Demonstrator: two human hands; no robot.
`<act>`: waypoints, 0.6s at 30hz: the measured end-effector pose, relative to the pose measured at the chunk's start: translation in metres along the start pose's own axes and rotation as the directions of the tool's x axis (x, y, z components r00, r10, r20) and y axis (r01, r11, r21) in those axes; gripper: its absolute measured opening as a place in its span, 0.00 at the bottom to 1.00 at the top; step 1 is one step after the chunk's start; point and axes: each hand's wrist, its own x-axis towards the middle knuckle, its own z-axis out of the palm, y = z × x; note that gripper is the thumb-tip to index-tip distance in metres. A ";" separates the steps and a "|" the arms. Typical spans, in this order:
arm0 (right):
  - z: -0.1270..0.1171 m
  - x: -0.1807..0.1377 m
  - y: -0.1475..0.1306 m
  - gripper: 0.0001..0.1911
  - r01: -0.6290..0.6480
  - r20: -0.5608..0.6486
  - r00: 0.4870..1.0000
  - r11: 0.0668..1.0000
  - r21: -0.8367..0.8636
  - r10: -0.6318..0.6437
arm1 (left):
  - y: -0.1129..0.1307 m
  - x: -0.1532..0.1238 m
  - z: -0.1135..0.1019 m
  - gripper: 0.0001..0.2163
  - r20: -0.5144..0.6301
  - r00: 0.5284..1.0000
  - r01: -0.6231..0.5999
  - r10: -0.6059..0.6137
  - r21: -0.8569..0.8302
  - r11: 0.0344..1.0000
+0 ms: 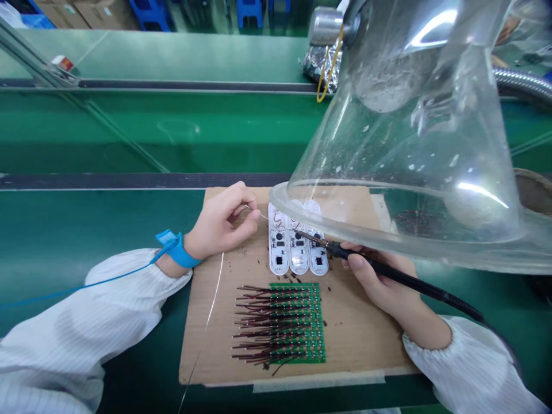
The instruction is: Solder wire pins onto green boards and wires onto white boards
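Observation:
My left hand (233,221) pinches a thin strand of solder wire (215,282), whose tip reaches toward the white circuit boards (298,260). Its loose length trails down across the cardboard (207,339). In my right hand (379,279) is a black soldering iron (332,248), its tip over the middle white board. The white boards stand side by side, with dark chips and thin reddish wires at their upper part. Below them lies a green circuit board panel (317,322) with rows of dark red wires pointing left.
A clear fume hood (388,149) hangs over the right side and covers part of the white boards' upper end. A blue wrist strap (183,253) with a cord runs left. Dark specks dot the cardboard. A foil-wrapped thing (313,66) sits behind the hood.

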 end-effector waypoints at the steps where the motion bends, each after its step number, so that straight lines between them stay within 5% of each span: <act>1: 0.000 0.001 -0.001 0.11 0.004 -0.014 1.000 1.000 -0.010 -0.004 | 0.000 0.000 0.000 0.06 -0.004 1.000 0.001 -0.001 -0.008 1.000; 8: 0.000 0.016 -0.021 0.12 -0.017 -0.196 0.980 0.993 0.116 0.040 | -0.003 -0.002 0.000 0.07 -0.034 0.999 0.008 -0.010 -0.043 0.999; 18: 0.027 0.017 -0.031 0.09 -0.068 -0.150 0.985 0.988 0.141 0.089 | -0.008 -0.005 -0.016 0.06 -0.007 1.000 0.026 -0.026 0.008 1.000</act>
